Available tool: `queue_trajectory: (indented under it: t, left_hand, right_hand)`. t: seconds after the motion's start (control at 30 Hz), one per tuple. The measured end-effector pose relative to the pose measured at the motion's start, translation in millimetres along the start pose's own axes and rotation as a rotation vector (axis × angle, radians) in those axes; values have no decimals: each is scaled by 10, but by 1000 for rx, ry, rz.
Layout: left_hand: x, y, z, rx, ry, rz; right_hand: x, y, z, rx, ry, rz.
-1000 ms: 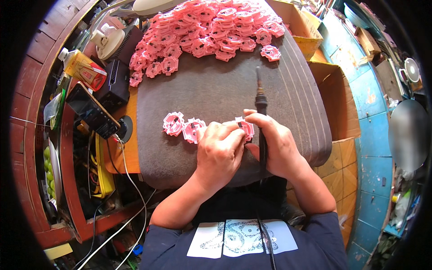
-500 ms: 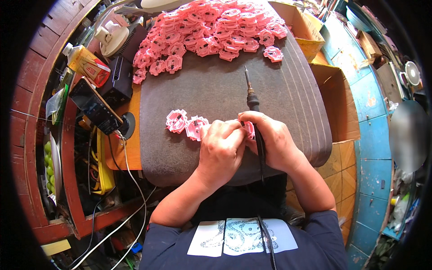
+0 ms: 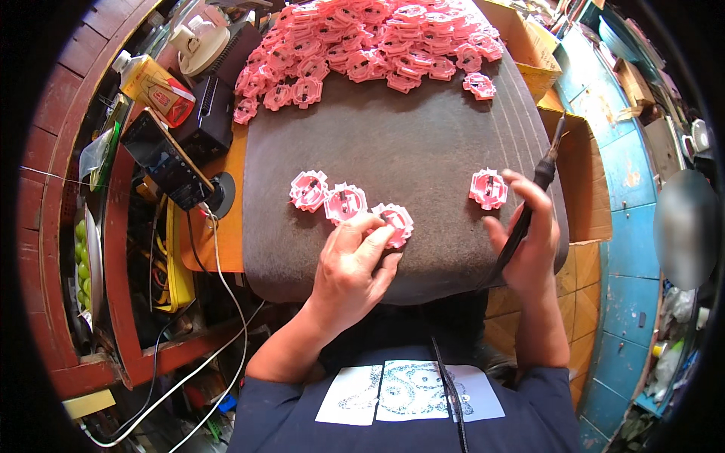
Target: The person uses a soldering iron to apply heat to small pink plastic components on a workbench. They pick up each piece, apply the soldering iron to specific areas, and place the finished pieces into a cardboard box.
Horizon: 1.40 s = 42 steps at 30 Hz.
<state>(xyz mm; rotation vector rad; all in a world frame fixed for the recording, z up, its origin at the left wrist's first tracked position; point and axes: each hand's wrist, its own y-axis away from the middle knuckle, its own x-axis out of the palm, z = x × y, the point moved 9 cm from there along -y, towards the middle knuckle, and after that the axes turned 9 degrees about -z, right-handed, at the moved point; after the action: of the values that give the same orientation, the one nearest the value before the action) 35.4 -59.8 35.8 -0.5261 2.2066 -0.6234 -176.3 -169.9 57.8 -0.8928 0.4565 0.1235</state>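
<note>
My left hand [image 3: 351, 272] has its fingertips on a pink plastic part [image 3: 396, 225], pinching it at the end of a short row of two other pink parts [image 3: 310, 189] [image 3: 346, 202] on the dark grey mat [image 3: 377, 143]. My right hand [image 3: 529, 238] holds a black soldering iron [image 3: 545, 169], tip pointing up past the mat's right edge, with the thumb and forefinger spread. Near those fingers a separate pink part [image 3: 488, 189] lies on the mat.
A large heap of pink parts [image 3: 362, 38] covers the back. At left are a phone [image 3: 162, 158] on a stand, a bottle [image 3: 155, 90], a black box [image 3: 200, 121] and cables. Cardboard boxes [image 3: 581, 185] stand at right beside blue panels [image 3: 630, 249].
My hands have moved apart. The right one has swung rightward with the soldering iron, leaving a pink part on the right; the left pinches a part at the row's end.
</note>
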Motion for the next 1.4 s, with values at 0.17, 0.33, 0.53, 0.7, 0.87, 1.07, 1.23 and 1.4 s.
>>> queue_trajectory:
  t: [0.17, 0.33, 0.53, 0.7, 0.87, 1.07, 1.23, 1.4]
  left_hand:
    - [108, -45, -104, 42, 71, 30]
    - [112, -75, -138, 79, 77, 36]
    - [78, -93, -141, 59, 101, 8]
    - [122, -34, -83, -85, 188, -12]
    - [137, -78, -88, -92, 176, 6]
    - [160, -95, -9, -129, 238, 22]
    - [137, -92, -22, -110, 217, 12]
    - [136, -75, -56, -75, 191, -33]
  right_hand:
    - [473, 241, 552, -124, -218, 170]
    - [694, 220, 593, -120, -197, 178]
    - [696, 173, 555, -51, -253, 183]
    - [710, 241, 430, 147, -406, 154]
    - [746, 260, 426, 172, -436, 125]
    - [722, 244, 427, 159, -450, 107]
    - [744, 277, 418, 146, -425, 133]
    - [753, 304, 371, 143, -395, 86]
